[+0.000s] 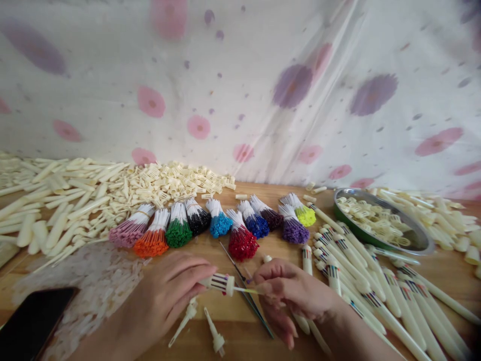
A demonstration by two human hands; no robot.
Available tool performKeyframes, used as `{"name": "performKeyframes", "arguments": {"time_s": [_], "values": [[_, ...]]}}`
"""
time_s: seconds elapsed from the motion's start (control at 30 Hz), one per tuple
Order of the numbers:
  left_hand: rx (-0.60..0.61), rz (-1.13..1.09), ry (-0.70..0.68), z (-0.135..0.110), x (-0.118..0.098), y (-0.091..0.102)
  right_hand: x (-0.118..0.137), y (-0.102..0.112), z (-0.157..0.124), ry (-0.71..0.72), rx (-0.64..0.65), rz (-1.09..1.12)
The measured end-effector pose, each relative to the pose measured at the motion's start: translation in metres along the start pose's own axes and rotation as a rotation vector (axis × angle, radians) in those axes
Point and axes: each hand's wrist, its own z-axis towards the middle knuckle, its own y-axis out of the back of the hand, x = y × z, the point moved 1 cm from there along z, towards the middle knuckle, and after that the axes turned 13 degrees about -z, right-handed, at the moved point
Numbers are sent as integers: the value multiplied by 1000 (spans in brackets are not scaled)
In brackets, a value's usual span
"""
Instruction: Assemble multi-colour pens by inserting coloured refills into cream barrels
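My left hand (171, 293) pinches a cream pen head piece (220, 283) with coloured stripes, held level above the wooden table (233, 321). My right hand (289, 293) pinches a thin yellow refill (246, 290) whose end meets that piece. Two white pen parts (214, 333) lie on the table under my hands. A thin dark refill (244, 291) lies slanted between them.
Bundles of coloured refills (210, 225) fan out across the middle. Cream pen barrels and clips (75, 195) pile up at left. Assembled multi-colour pens (376, 286) lie at right by a metal bowl (424, 245) of parts. A black phone (30, 321) lies at lower left.
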Motion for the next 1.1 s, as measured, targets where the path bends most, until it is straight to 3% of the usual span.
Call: {"name": "performKeyframes", "arguments": {"time_s": [0.13,0.27,0.37,0.43,0.57,0.67,0.77,0.9,0.97,1.1], "values": [[17,-3,-15,2,-4,0,-12,-14,11,15,-97,-16],[-42,-30,31,0,-1,-1,-10,-25,14,121,-311,-231],[-45,-69,69,-4,5,-4,-3,-24,10,107,-420,-426],[-63,-97,100,-6,9,-5,0,-20,7,34,-471,-735],[-82,-124,154,-10,17,1,-9,-11,5,-241,-518,-1622],[-96,-142,192,-9,18,7,-23,-10,11,-332,-443,-1895],[-132,-179,228,-7,18,11,-28,-7,16,-364,-427,-1870],[-177,-253,287,-5,17,11,-11,1,10,-393,-531,-1746],[-180,-305,322,-5,17,10,4,3,2,-269,-620,-1602],[-166,-425,399,-5,17,7,27,-6,-13,141,-774,-1398]]}}
